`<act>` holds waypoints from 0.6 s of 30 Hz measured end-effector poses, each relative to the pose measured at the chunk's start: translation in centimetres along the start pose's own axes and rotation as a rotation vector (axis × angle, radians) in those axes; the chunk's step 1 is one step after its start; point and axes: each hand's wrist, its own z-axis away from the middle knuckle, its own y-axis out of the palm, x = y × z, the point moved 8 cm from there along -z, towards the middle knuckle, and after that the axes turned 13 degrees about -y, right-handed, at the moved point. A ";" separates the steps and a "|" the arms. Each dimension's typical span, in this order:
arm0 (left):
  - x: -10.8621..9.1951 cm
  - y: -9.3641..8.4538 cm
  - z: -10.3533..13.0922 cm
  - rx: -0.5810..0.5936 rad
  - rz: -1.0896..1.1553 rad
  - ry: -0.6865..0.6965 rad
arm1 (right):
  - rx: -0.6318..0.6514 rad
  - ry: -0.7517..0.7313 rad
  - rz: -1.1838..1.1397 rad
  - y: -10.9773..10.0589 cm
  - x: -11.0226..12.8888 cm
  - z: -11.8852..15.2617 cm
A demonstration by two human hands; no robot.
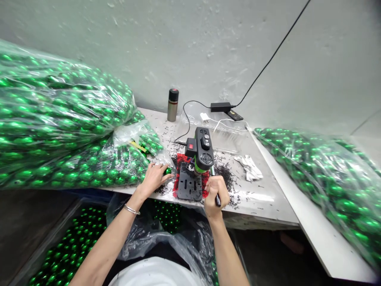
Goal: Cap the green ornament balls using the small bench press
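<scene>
My left hand (155, 176) has its fingers around a shiny green ball (168, 171) at the mouth of a clear plastic bag, left of a small black machine (203, 149). My right hand (216, 194) is wrapped round the machine's black-ended lever (218, 200), which slants down towards me. The machine has a red switch, round vents and a green band, and stands over a slotted black base plate (189, 186). Red matting under the plate is strewn with small black bits.
Large clear bags of green balls (59, 119) fill the left; another bag (321, 178) lies at right. Behind stand a flask (172, 105) and a power adapter (220, 107) with cables. A white glove (249, 167) lies right. More balls (74, 242) sit below the table edge.
</scene>
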 end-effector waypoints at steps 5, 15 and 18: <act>-0.7 -0.2 -0.2 0.052 0.256 -0.047 | -0.008 0.008 0.019 -0.1 -0.1 0.1; 0.2 0.4 2.6 0.371 1.680 -0.622 | -0.010 -0.020 0.017 -0.1 0.1 -0.1; -1.0 1.9 3.8 0.443 1.747 -0.736 | 0.000 -0.016 0.009 0.0 0.1 -0.1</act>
